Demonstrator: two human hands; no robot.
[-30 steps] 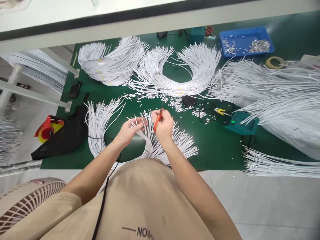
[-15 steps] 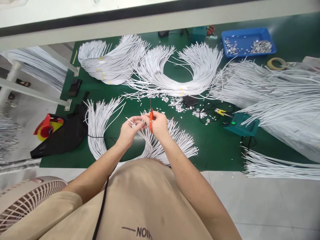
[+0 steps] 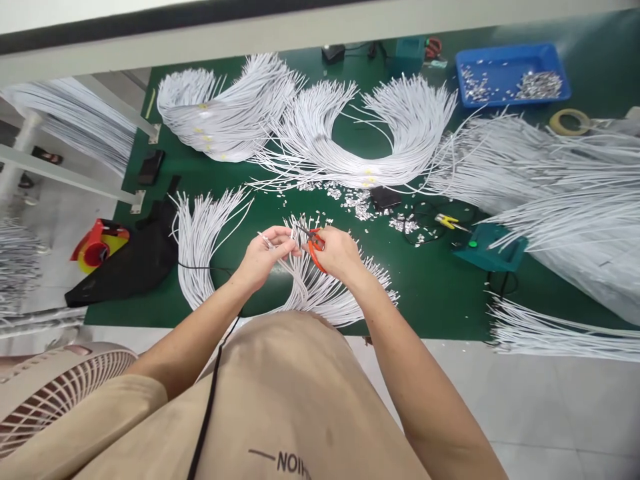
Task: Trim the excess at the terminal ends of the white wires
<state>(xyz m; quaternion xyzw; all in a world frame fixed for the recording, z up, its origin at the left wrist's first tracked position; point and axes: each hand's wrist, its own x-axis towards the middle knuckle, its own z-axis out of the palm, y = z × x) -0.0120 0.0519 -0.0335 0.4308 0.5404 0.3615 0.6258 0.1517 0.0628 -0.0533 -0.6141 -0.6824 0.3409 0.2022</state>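
Observation:
My left hand [image 3: 264,259] is closed, its fingertips pinching the ends of a few white wires [image 3: 265,241]. Just to the right, my right hand [image 3: 341,255] grips orange-handled pliers [image 3: 316,248], their dark jaws pointing left toward the pinched wires. Whether the jaws touch a wire is too small to tell. Beneath both hands lies a curved bundle of white wires [image 3: 327,293], whose other end fans out at the left. Small silvery metal pieces [image 3: 361,203] are scattered on the green table [image 3: 420,300] beyond the hands.
Further wire bundles [image 3: 370,170] lie across the back and right. A blue tray [image 3: 493,100] holds small metal pieces. At right are a green box [image 3: 487,250] and yellow-handled tool [image 3: 447,221]; at left, a tape dispenser [image 3: 100,245], black cloth [image 3: 125,273] and fan [image 3: 70,387].
My right hand has moved slightly right and turned the pliers from pointing away from me to pointing left at the wires. The left hand keeps its pinch. The view has shifted slightly.

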